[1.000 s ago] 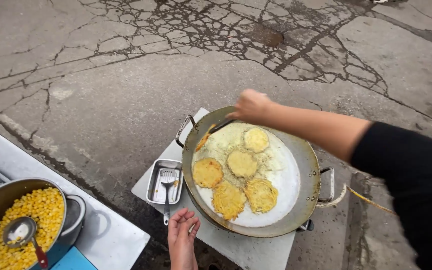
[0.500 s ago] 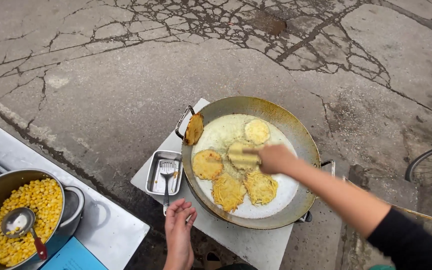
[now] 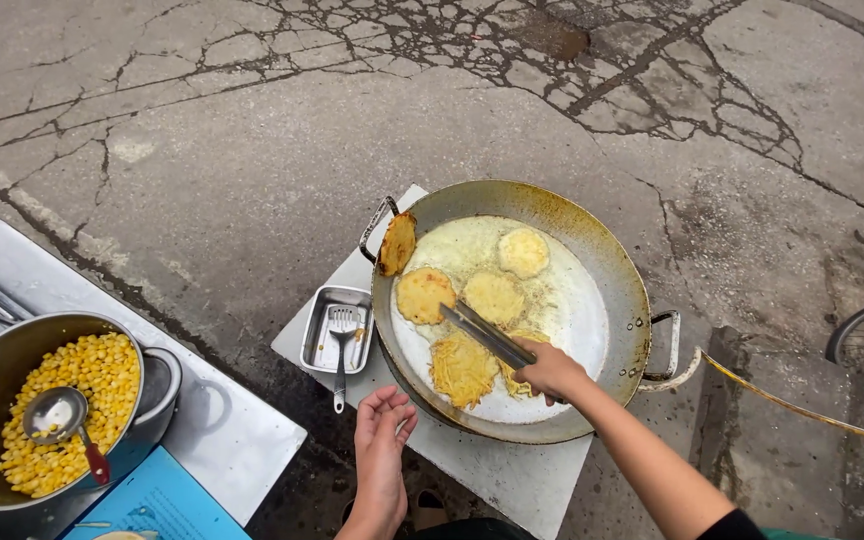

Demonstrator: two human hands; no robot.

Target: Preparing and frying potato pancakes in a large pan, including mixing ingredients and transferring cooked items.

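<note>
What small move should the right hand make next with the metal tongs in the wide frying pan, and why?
Probably close the long metal tongs on the round golden fritter at their tips. The right hand already aims them there, and one browned fritter rests on the rim of the wide metal frying pan. The left hand hangs free.

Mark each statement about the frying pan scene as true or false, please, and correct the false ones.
1. The right hand holds metal tongs over the pan. True.
2. The left hand grips the spatula. False: it is open and empty, near the pan's edge.
3. One fritter leans on the pan's rim. True.
4. The pot holds rice. False: it holds corn kernels and a ladle.
</note>
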